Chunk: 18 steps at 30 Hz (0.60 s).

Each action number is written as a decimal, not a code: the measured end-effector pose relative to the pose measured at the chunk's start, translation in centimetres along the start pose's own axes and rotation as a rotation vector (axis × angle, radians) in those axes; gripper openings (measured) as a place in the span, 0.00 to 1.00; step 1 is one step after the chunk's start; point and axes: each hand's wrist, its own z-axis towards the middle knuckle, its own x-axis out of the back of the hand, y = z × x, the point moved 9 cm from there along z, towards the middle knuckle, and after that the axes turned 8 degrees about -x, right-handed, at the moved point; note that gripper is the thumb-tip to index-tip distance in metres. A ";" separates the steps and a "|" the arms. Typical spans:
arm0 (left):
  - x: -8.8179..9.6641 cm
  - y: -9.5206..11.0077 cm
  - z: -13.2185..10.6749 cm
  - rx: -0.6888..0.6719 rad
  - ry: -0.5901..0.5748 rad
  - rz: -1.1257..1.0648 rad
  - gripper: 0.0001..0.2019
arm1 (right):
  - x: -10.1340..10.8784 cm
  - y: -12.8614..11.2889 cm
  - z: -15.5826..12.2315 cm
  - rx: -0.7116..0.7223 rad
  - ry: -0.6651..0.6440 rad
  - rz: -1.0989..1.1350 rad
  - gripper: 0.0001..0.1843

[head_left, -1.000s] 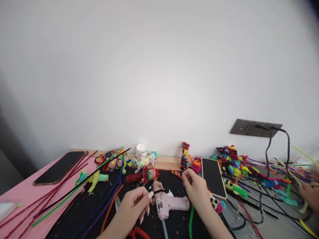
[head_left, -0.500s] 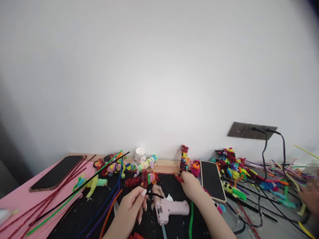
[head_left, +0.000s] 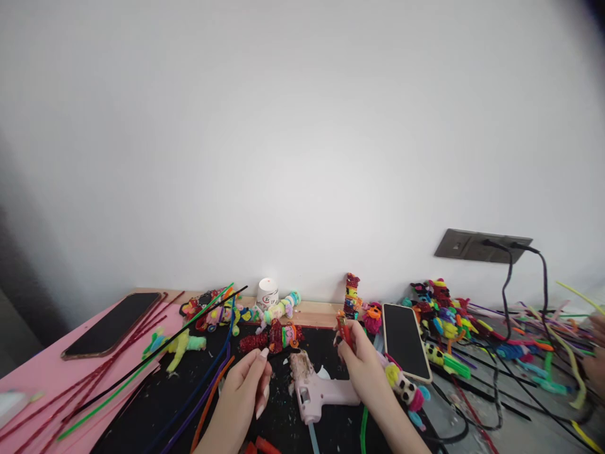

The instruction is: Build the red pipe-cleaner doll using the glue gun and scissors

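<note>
My left hand (head_left: 248,384) is closed in a pinch left of a pale pink glue gun (head_left: 326,391); whatever lies between its fingertips is hidden. My right hand (head_left: 362,359) grips a small red lighter (head_left: 344,329), held up at a tilt above the black mat (head_left: 278,419). The glue gun lies on its side between my hands, its nozzle end crusted with brown residue and a clear glue stick out of its back. Just beyond my left fingers lies a dark red tinsel pipe-cleaner figure (head_left: 276,336).
Pipe cleaners (head_left: 118,378) and a dark phone (head_left: 111,325) lie on the pink left side. At the back stand a paper cup (head_left: 268,292) and a red figure (head_left: 351,295). Rightward are a white-edged phone (head_left: 406,340), heaped figures (head_left: 442,312), cords (head_left: 508,296) and another person's hand (head_left: 596,353).
My right hand has drawn back toward me and raised the red lighter more upright. The black pipe cleaner piece that stuck out of my left fingers no longer shows; that hand shifted slightly left.
</note>
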 end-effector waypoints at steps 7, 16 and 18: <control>-1.4 -0.2 -1.1 0.063 -0.080 0.014 0.26 | -3.9 -2.0 -3.0 -0.062 -0.211 0.115 0.10; -3.9 -0.2 -2.7 0.034 -0.408 0.147 0.24 | -3.6 -2.6 -3.9 -0.013 -0.194 0.166 0.10; -4.2 0.1 -3.1 0.016 -0.474 0.150 0.23 | -3.5 -2.6 -3.8 -0.013 -0.197 0.163 0.09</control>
